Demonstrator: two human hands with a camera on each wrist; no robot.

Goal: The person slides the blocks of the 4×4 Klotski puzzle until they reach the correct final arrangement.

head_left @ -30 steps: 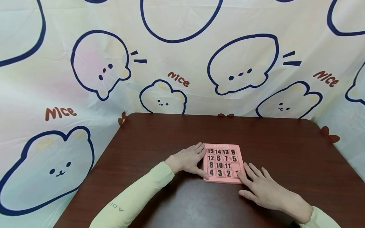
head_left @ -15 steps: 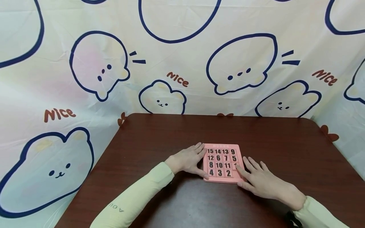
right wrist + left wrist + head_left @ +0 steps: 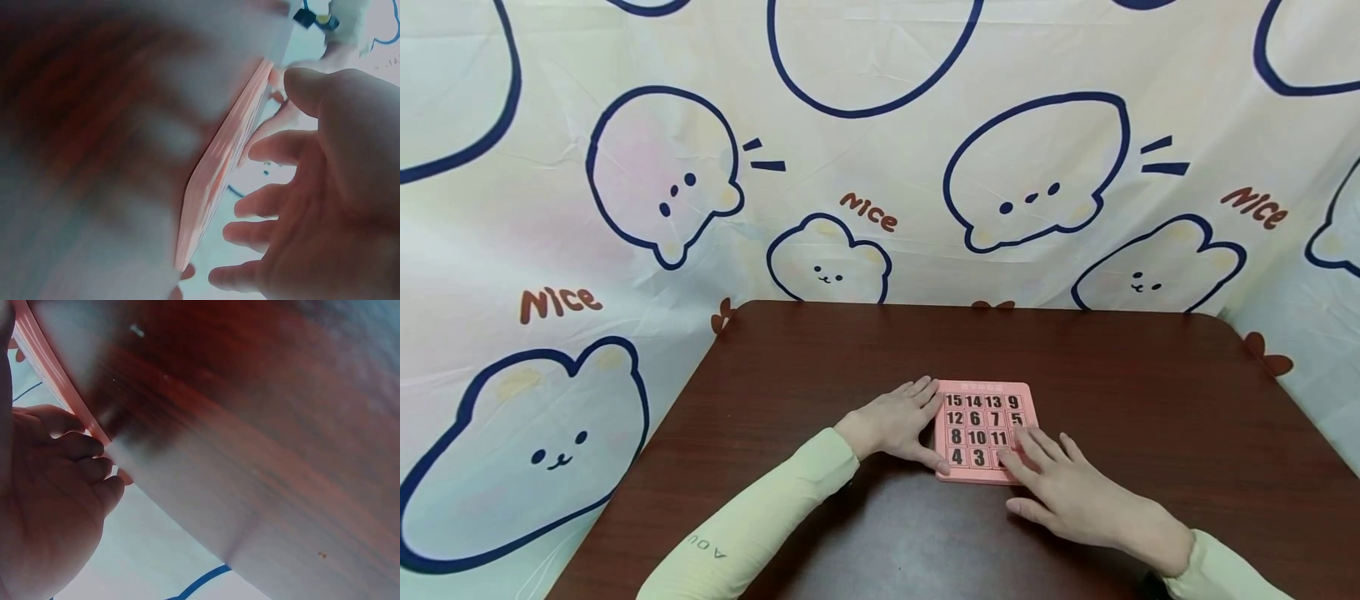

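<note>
Right index finger point(image 3: 1021, 473): I'm moving its tip from the 1 tile, which my fingers are now hiding, to the 2 tile point(image 3: 995, 460), just right of the 3 tile point(image 3: 978, 457)
Sliding: I'm probably turning to the 2, so the shuffling seems to be continuing
Pink puzzle point(image 3: 1000, 387): it's lying flat on the brown table point(image 3: 820, 350), between my hands
Right hand point(image 3: 1078, 496): I'm reaching palm down over the near right corner, fingers spread, gripping nothing
Left hand point(image 3: 895, 421): I'm bracing the left edge, fingers extended, thumb touching the near corner, grasping nothing
</note>
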